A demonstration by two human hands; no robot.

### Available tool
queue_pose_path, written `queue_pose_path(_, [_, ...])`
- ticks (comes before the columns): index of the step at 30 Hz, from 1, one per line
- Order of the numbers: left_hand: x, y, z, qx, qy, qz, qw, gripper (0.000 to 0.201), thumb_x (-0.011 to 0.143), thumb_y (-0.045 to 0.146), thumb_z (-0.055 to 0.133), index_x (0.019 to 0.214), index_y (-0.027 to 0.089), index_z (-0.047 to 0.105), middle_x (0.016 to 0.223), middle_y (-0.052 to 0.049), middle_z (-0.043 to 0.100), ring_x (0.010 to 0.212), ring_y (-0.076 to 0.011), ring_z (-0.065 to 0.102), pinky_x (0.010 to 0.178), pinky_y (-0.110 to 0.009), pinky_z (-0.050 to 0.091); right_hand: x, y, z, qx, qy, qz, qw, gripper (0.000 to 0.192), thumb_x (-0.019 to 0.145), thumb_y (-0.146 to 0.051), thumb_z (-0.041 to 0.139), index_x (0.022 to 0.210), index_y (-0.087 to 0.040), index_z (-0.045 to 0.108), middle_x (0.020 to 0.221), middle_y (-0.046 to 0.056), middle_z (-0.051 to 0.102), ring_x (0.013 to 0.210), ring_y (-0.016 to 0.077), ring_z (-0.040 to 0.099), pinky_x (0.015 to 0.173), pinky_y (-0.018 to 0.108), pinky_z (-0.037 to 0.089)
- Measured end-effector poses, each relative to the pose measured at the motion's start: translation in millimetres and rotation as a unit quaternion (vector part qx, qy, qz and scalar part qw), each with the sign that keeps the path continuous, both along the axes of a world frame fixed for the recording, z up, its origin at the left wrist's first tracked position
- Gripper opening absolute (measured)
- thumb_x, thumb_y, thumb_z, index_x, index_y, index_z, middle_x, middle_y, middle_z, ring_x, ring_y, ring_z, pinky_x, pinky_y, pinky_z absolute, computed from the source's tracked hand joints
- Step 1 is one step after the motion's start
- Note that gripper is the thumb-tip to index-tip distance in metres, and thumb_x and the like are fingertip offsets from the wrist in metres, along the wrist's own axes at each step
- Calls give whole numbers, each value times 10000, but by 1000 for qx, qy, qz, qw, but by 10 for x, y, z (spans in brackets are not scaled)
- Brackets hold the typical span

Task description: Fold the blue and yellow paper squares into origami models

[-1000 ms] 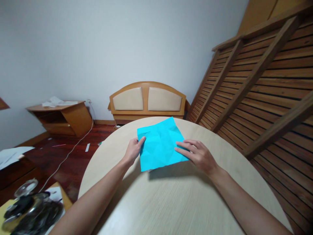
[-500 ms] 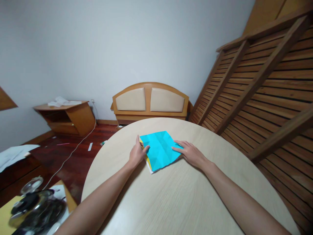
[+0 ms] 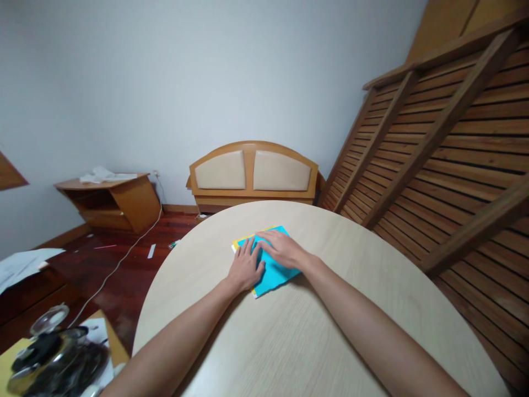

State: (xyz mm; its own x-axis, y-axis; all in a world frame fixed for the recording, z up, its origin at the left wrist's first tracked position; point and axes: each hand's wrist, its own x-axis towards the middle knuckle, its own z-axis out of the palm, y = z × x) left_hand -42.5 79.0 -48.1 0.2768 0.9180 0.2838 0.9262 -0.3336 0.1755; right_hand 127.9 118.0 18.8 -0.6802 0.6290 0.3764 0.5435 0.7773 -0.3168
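Note:
A creased blue sheet of paper (image 3: 276, 275) lies on the round table, on top of a yellow sheet (image 3: 237, 243) whose edge shows along the far and left sides. A sliver of white peeks out at the left corner. My left hand (image 3: 245, 267) rests flat on the left part of the blue paper, fingers spread and pointing away from me. My right hand (image 3: 281, 248) lies over the far middle of the same paper, fingers stretched toward the left. The two hands nearly meet, and they cover much of the sheet.
The pale round table (image 3: 339, 325) fills the front. A low wooden cabinet (image 3: 138, 201) stands at the back left, a headboard (image 3: 250, 160) behind the table. Wooden slats (image 3: 438, 143) lean at the right. Dark and clear items (image 3: 61, 358) crowd a surface at lower left.
My right hand has slid left from the paper's right edge to its far middle. My left hand has let go of the left edge and now lies flat on top.

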Motion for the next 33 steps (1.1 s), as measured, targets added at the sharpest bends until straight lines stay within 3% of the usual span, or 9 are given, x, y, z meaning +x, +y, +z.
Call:
queue_pose_path(2, [-12, -15, -26, -31, 29, 5, 999, 592, 992, 409, 391, 1493, 96, 365, 1574, -183, 310, 1481, -352, 210, 1190, -524, 221, -222, -7, -189, -41, -40, 10, 998, 482, 1033, -420, 324, 1416, -200, 517, 1465, 62, 529, 1366, 199, 449, 1160, 361, 309])
queue_pose_path(4, [-31, -25, -44, -60, 51, 10, 997, 581, 1011, 416, 332, 1505, 110, 359, 1575, -170, 317, 1481, -354, 210, 1185, -535, 217, -298, 11, -400, -81, -78, -36, 993, 519, 1032, -450, 301, 1482, -225, 430, 1532, 44, 443, 1426, 208, 369, 1187, 390, 258])
queue_pose_path(9, [-46, -31, -47, -84, 72, 25, 994, 623, 1016, 485, 295, 1531, 135, 321, 1604, -155, 237, 1486, -369, 175, 1183, -548, 198, 49, 262, -694, -112, -105, -138, 978, 643, 989, -587, 321, 1522, -231, 361, 1616, 60, 267, 1501, 288, 176, 1208, 493, 144])
queue_pose_path(13, [-43, -18, -25, -87, 70, 21, 994, 650, 1012, 518, 283, 1544, 144, 287, 1609, -151, 222, 1488, -363, 172, 1182, -545, 195, 489, 390, -692, -121, -105, -221, 962, 684, 990, -603, 263, 1547, -206, 300, 1628, 92, 215, 1503, 305, 153, 1200, 526, 139])
queue_pose_path(17, [-163, 79, -12, -111, 83, 9, 990, 652, 1012, 521, 255, 1557, 164, 250, 1622, -127, 188, 1496, -349, 149, 1184, -548, 179, 852, 203, -665, -126, -95, -219, 963, 701, 1004, -595, 185, 1543, -164, 307, 1610, 88, 276, 1498, 251, 196, 1219, 443, 161])
queue_pose_path(23, [-813, 370, 74, -145, 127, 20, 981, 580, 1004, 426, 260, 1558, 255, 238, 1638, -72, 144, 1502, -306, 159, 1158, -590, 206, 1316, -347, -663, -125, -76, -170, 974, 744, 982, -641, 258, 1531, -145, 331, 1600, 91, 303, 1485, 249, 245, 1228, 424, 177])
queue_pose_path(28, [-1350, 525, 403, -131, 155, 67, 977, 517, 946, 301, 402, 1456, 223, 444, 1581, -130, 319, 1464, -344, 268, 1116, -628, 257, 1446, -595, -674, -97, -35, -190, 976, 626, 980, -595, 347, 1422, -181, 506, 1527, 99, 443, 1440, 260, 348, 1203, 449, 243])
queue_pose_path(30, [-1335, 552, 548, -98, 160, 82, 979, 494, 969, 334, 393, 1436, 191, 465, 1572, -151, 330, 1458, -346, 277, 1136, -599, 237, 1434, -608, -666, -95, -21, -196, 976, 585, 980, -571, 369, 1381, -184, 547, 1502, 105, 477, 1421, 263, 380, 1187, 448, 271])
queue_pose_path(33, [-975, 539, 648, -41, 153, 43, 986, 575, 1003, 475, 318, 1519, 223, 332, 1599, -97, 291, 1454, -277, 302, 1186, -442, 238, 1416, -597, -647, -98, -16, -191, 977, 559, 977, -555, 387, 1357, -186, 567, 1499, 108, 481, 1416, 266, 384, 1178, 450, 275])
